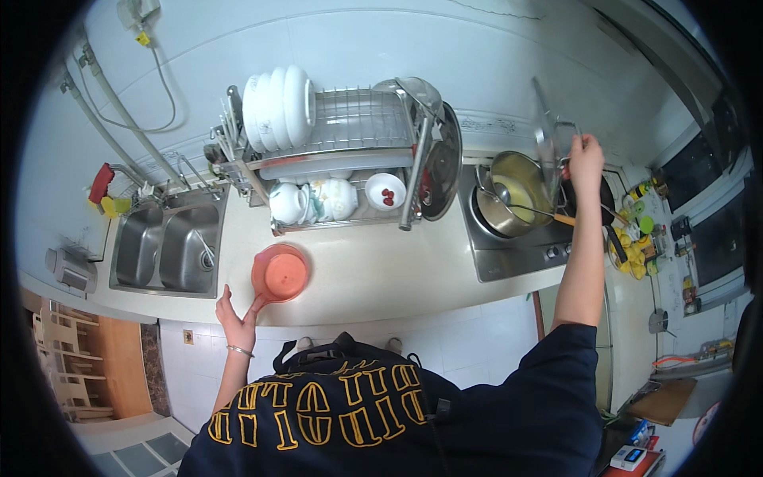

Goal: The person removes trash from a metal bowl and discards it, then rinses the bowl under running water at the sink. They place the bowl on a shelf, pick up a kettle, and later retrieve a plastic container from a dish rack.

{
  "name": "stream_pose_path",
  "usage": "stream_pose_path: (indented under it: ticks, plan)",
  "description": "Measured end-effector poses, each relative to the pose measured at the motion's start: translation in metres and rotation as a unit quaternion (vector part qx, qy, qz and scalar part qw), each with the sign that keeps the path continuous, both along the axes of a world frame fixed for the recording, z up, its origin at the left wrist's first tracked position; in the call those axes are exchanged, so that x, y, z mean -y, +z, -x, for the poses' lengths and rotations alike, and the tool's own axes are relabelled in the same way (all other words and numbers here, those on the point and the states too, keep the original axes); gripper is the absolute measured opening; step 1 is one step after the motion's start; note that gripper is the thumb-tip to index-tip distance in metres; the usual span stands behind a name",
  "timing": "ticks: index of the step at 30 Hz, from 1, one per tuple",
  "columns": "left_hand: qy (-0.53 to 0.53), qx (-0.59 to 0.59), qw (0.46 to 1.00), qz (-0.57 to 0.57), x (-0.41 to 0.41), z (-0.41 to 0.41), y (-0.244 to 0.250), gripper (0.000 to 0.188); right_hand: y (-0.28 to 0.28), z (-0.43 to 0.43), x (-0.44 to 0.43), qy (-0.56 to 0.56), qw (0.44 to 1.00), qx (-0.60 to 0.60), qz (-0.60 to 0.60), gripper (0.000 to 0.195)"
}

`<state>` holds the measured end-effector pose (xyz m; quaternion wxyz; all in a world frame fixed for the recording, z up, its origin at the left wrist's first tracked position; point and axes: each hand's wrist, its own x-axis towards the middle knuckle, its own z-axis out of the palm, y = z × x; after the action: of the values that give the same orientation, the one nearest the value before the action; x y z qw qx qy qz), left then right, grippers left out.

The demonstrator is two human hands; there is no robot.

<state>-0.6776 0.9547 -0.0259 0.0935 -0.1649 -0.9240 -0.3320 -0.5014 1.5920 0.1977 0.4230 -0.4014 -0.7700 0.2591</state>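
Observation:
My right hand [583, 156] grips the handle of a glass pot lid [545, 134], raised on edge at the right rim of a steel pot [511, 208]. Yellowish liquid shows inside the uncovered pot on the stove, and a ladle [539, 213] with a wooden handle lies across its rim. Over the counter's front edge, my left hand [237, 316] is beside the handle of a pink plastic water scoop [280, 274], fingers apart; the thumb is near the handle's end, and whether it touches cannot be told. The scoop stands on the counter.
A metal dish rack [363, 146] holds white bowls, with red fruits in a small bowl [385, 192]. A double steel sink [189, 241] is at the left. Behind my right forearm, a dark pan [602, 194] sits on the stove [506, 259]. Yellow items and jars stand at far right.

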Motion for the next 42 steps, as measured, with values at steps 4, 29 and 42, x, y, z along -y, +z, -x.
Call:
stream_pose_path:
  ticks: [4,29,42]
  plan:
    - [-0.012,0.016,1.0,-0.007,-0.013,-0.006,0.002,0.072,-0.077,0.003,-0.045,-0.144,0.945,0.238,-0.169,0.023]
    - [-0.035,0.53,0.565,-0.631,-0.262,0.168,0.026,0.032,-0.157,0.027,-0.076,-0.078,0.901,0.42,-0.08,0.045]
    - [-0.074,0.462,0.566,-0.679,-0.252,0.126,0.032,0.037,-0.16,-0.028,-0.006,-0.134,0.938,0.223,-0.228,0.056]
